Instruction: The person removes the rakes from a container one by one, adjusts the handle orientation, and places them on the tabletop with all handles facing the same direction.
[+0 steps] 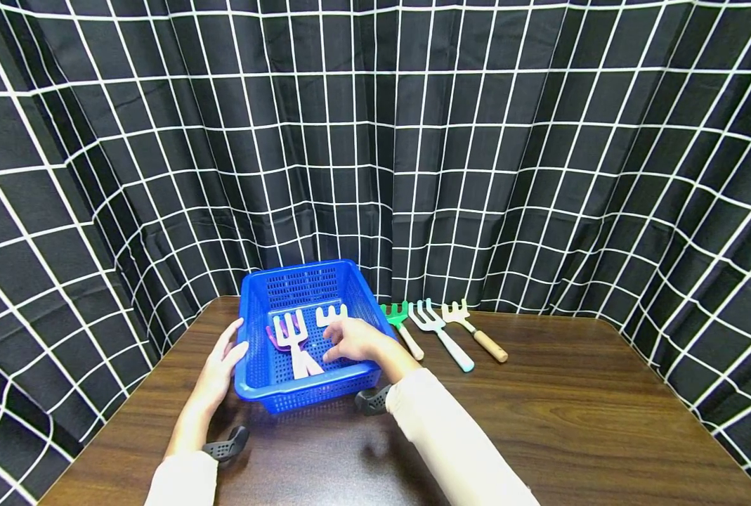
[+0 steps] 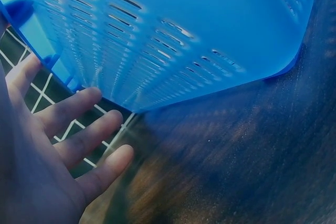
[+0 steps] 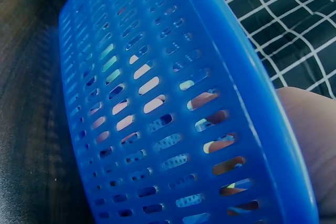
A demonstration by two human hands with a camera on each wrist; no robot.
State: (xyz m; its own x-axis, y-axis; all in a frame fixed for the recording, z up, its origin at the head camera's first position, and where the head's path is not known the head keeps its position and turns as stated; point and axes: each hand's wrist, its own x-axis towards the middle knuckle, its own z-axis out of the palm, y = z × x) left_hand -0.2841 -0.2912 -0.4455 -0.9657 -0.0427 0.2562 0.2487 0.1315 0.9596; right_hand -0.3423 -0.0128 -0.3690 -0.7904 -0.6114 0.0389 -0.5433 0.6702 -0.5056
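A blue plastic basket (image 1: 308, 383) with slotted walls stands on the table. Inside lie a hand fork (image 1: 291, 329) with white tines and pale pink handle, a purple hand fork (image 1: 272, 339) partly under it, and a third fork (image 1: 331, 318) with whitish tines, its handle hidden by my right hand. My left hand (image 1: 218, 365) is at the basket's left rim, thumb and a fingertip at the edge; in the left wrist view its other fingers (image 2: 86, 137) spread out straight beside the wall. My right hand (image 1: 356, 339) reaches over the right rim, thumb and forefinger apart above the basket floor.
Right of the basket, side by side, lie a green hand fork (image 1: 397, 314) with pale handle, a white and teal one (image 1: 454, 350), and a cream one with a wooden handle (image 1: 490, 346). A black gridded curtain (image 1: 476, 154) hangs behind the wooden table (image 1: 558, 393).
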